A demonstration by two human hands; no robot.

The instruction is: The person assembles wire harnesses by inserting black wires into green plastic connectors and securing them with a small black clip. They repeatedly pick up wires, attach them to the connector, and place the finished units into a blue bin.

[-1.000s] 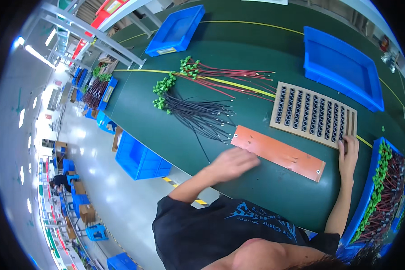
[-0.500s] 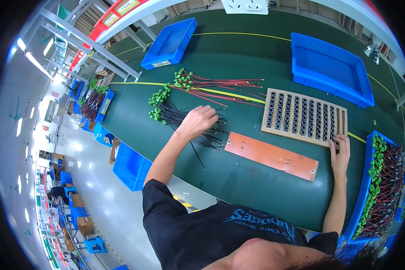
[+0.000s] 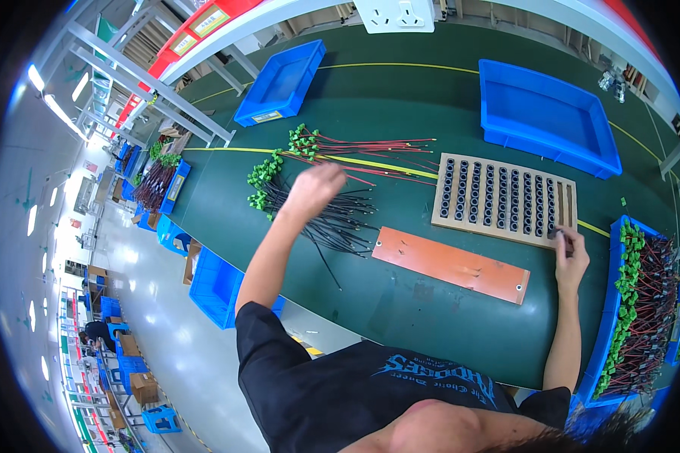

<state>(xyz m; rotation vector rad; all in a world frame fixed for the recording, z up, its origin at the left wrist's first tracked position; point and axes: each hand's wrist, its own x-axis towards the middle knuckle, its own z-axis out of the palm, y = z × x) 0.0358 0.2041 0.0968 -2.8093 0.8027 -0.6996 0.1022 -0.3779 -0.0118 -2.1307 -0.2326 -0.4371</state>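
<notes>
My left hand [image 3: 315, 189] hovers over the bundle of black wires with green connectors [image 3: 310, 210] on the green table; it is blurred, and whether it grips a wire I cannot tell. A bundle of red wires with green connectors [image 3: 355, 147] lies just beyond it. My right hand [image 3: 570, 253] rests at the near right corner of the tan perforated board with rows of dark holes [image 3: 502, 198], fingertips touching a small dark part at its edge. An orange flat plate [image 3: 449, 264] lies in front of that board.
Two blue trays sit at the far side, one at the left [image 3: 279, 83] and one at the right [image 3: 544, 117]. A blue bin of wired connectors [image 3: 642, 302] stands at my right. Below the table's left edge sit a blue crate [image 3: 215, 291] and more bins.
My left hand has moved from the near edge by the orange plate up and away to the black wire bundle. My right hand has stayed at the board's corner.
</notes>
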